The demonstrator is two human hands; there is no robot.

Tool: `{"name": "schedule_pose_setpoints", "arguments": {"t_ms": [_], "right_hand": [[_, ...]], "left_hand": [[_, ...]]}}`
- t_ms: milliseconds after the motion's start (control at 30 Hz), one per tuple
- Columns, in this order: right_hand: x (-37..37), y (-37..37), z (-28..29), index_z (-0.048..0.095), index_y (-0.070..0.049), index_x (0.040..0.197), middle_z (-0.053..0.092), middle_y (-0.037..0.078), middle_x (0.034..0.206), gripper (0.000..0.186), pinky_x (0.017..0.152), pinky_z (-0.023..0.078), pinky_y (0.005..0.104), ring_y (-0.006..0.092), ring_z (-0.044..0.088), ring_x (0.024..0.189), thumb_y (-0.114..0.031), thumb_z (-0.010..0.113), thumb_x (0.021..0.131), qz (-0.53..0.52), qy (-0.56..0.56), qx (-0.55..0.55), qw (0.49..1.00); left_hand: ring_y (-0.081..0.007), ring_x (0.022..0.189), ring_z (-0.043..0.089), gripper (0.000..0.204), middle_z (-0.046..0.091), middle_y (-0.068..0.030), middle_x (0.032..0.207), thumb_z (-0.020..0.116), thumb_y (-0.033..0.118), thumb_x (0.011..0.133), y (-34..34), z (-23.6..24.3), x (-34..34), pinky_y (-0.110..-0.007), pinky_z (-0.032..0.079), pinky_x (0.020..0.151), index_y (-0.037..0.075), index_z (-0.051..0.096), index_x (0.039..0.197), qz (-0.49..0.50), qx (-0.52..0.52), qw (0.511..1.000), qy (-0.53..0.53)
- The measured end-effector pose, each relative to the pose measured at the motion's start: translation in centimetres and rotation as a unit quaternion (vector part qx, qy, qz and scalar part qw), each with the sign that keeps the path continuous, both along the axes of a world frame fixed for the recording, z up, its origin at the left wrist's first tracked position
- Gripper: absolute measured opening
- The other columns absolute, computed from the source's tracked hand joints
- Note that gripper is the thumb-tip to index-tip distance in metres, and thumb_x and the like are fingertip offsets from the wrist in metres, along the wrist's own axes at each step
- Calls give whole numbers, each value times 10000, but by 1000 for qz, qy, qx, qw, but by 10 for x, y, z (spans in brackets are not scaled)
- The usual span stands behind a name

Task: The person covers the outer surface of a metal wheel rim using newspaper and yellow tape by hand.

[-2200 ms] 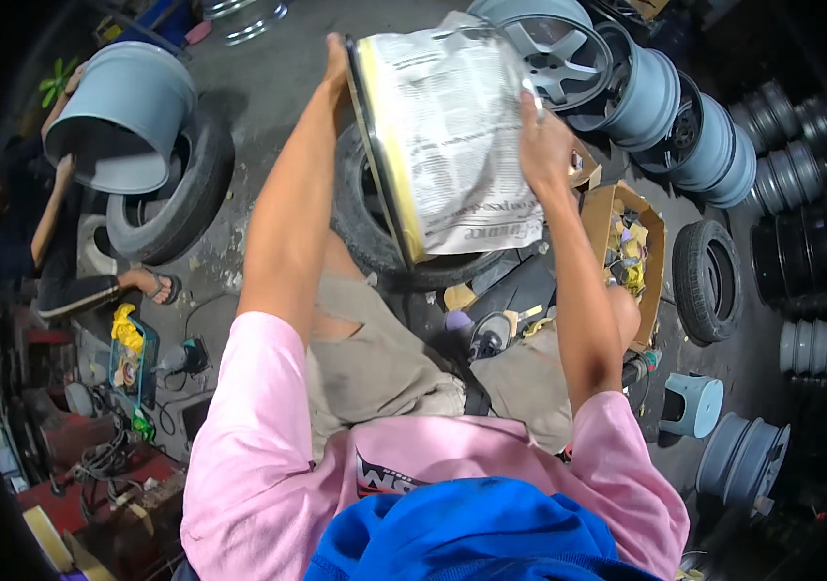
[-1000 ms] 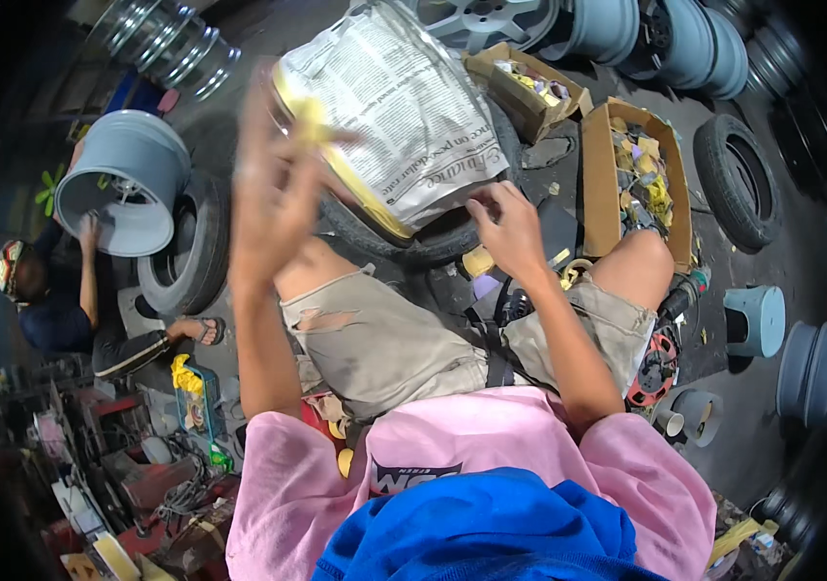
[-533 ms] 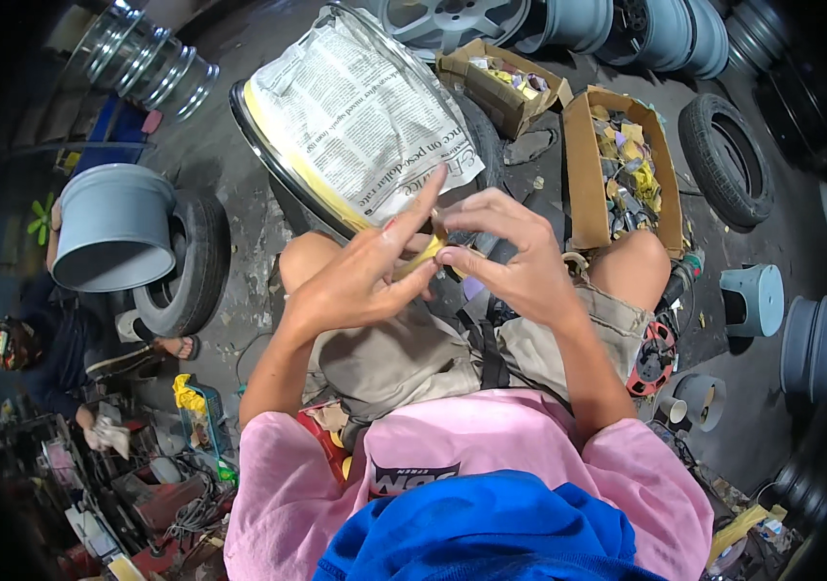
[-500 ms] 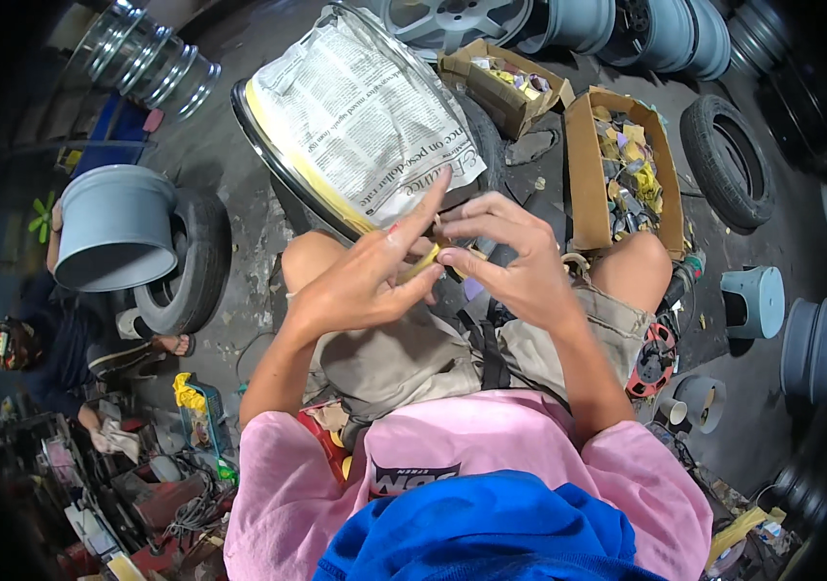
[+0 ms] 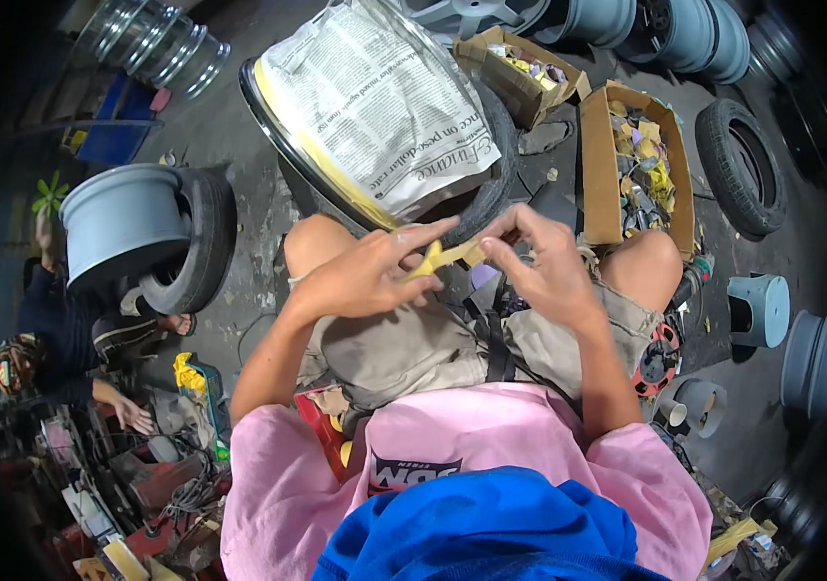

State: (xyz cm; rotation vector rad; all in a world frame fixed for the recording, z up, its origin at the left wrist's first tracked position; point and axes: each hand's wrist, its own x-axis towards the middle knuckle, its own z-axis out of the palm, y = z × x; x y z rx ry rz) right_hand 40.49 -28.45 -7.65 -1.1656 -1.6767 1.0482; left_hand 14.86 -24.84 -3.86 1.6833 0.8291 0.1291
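A strip of yellow masking tape (image 5: 452, 256) runs between my two hands, above my lap. My left hand (image 5: 360, 276) grips one end between thumb and fingers, its index finger stretched out. The other end is pinched in the thumb and fingertips of my right hand (image 5: 551, 263). Just beyond them, a wheel rim (image 5: 266, 102) lies tilted on a tire (image 5: 500, 179). A sheet of newspaper (image 5: 375, 107) covers the rim's face, and a yellow tape band (image 5: 321, 165) follows its near left edge.
Cardboard boxes (image 5: 592, 174) of scraps stand at the far right, beside a loose tire (image 5: 740, 165). A blue-grey stool (image 5: 762, 310) is on the right. At left, a co-worker (image 5: 65, 320) sits by a grey wheel rim (image 5: 123, 223) and another tire (image 5: 202, 252). Tools and cables (image 5: 176, 494) clutter the lower left.
My right hand has drawn away to the right, and the tape now stretches out between my hands. The co-worker's lower hand now shows open, without the pale cloth. The grey rim has tilted.
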Motion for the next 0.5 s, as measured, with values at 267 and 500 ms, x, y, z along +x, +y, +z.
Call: {"name": "schedule_pose_setpoints", "arguments": {"t_ms": [267, 500], "right_hand": [[21, -3, 0, 666, 40, 931, 723, 114, 855, 133, 700, 534, 310, 156, 676, 748, -76, 730, 926, -1, 15, -33, 999], [27, -8, -4, 665, 15, 879, 693, 57, 850, 128, 769, 523, 269, 101, 642, 806, -27, 786, 885, 42, 181, -100, 977]], "left_hand": [[-122, 547, 687, 222, 724, -79, 758, 639, 166, 1025, -3, -10, -6, -228, 545, 486, -15, 626, 1153, 122, -99, 985, 65], [-73, 494, 598, 209, 679, -42, 702, 661, 201, 1021, -28, 0, -14, -213, 450, 430, -3, 670, 979, 169, -61, 983, 41]]}}
